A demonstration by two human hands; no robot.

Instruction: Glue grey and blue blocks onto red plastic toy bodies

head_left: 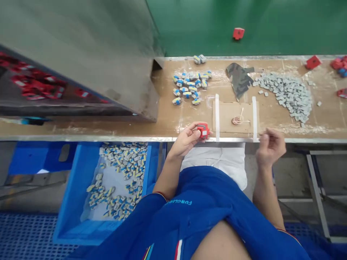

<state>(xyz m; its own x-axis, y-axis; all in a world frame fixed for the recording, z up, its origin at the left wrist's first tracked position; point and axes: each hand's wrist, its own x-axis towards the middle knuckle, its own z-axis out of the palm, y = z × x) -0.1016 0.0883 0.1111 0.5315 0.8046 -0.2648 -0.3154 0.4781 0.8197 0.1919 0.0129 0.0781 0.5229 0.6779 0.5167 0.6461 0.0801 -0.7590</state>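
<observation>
My left hand [187, 139] grips a small red plastic bobbin-like part [203, 130] at the bench's front edge. A little to its right lies a cardboard sheet [233, 117], held down by white tape strips, with a loop of copper-coloured wire [237, 121] on it. My right hand [271, 148] hangs just past the bench edge with its fingers curled together, close to the tape. Whether it pinches anything thin is hard to see. Small blue, white and yellow components [189, 85] lie scattered behind the cardboard.
A heap of grey blocks [286, 97] and a camouflage cloth [239, 79] lie on the bench. Red parts sit at its far right. A blue crate [81, 202] of components stands below left. A grey metal panel [81, 47] overhangs the bench's left side.
</observation>
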